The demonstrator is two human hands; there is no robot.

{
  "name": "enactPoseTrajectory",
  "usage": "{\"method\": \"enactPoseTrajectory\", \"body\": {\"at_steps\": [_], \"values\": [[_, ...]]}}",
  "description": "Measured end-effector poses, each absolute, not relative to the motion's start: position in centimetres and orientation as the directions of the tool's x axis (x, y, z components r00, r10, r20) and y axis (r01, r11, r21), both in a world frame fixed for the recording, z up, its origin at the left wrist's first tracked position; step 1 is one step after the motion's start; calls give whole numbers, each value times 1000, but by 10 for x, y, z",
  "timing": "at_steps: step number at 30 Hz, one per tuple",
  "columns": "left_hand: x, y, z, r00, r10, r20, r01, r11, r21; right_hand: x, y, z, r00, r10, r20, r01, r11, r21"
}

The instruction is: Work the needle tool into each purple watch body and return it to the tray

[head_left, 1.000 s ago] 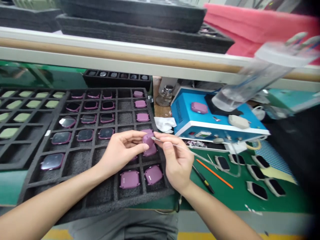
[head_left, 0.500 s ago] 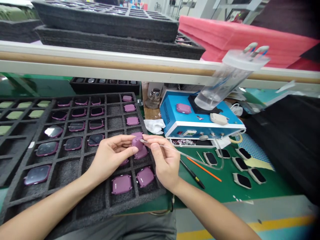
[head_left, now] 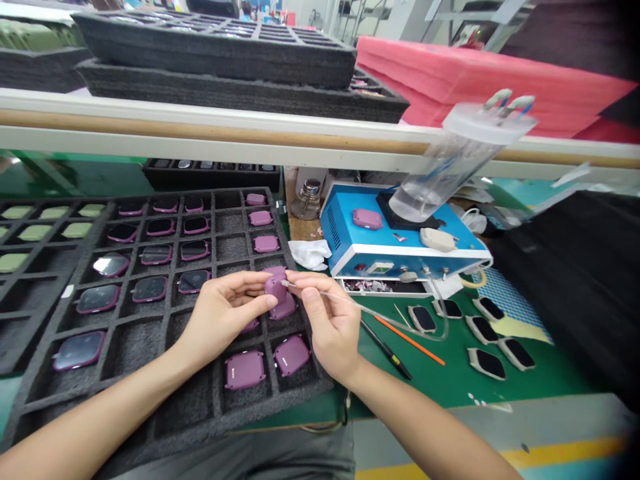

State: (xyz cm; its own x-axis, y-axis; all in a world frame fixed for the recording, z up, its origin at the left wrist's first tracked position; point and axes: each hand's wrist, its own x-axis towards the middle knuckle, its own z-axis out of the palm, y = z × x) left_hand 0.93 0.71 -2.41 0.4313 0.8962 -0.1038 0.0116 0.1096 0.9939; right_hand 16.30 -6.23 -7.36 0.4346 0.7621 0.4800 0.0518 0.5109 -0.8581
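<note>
My left hand (head_left: 225, 310) pinches a purple watch case (head_left: 273, 287) between thumb and fingers, tilted up over the tray. Closed around the thin end of a clear hose (head_left: 370, 309), my right hand (head_left: 333, 327) holds its small metal tip at the case. Whether the tip touches the case, I cannot tell. Beneath both hands lies a black foam tray (head_left: 135, 347) with purple watches, some screen up on the left, others back up on the right. One purple case (head_left: 245, 369) rests in a front cell, and another (head_left: 291, 354) sits beside it.
A blue control box (head_left: 340, 220) stands behind, carrying a tilted clear cylinder (head_left: 430, 177) and a purple case (head_left: 367, 219). On the green mat lie a black pen (head_left: 387, 352), an orange stick (head_left: 413, 342) and several pale watches (head_left: 487, 363). A shelf edge (head_left: 200, 143) crosses above.
The view has shifted slightly. Both hands keep the same hold on the watch case and the hose, with no clear movement between them.
</note>
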Motion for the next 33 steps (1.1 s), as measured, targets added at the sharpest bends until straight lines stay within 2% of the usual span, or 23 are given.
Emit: {"method": "enactPoseTrajectory", "body": {"at_steps": [33], "values": [[9, 7, -23, 431, 896, -107, 13, 112, 994, 162, -62, -73, 436, 758, 485, 61, 513, -856]]}}
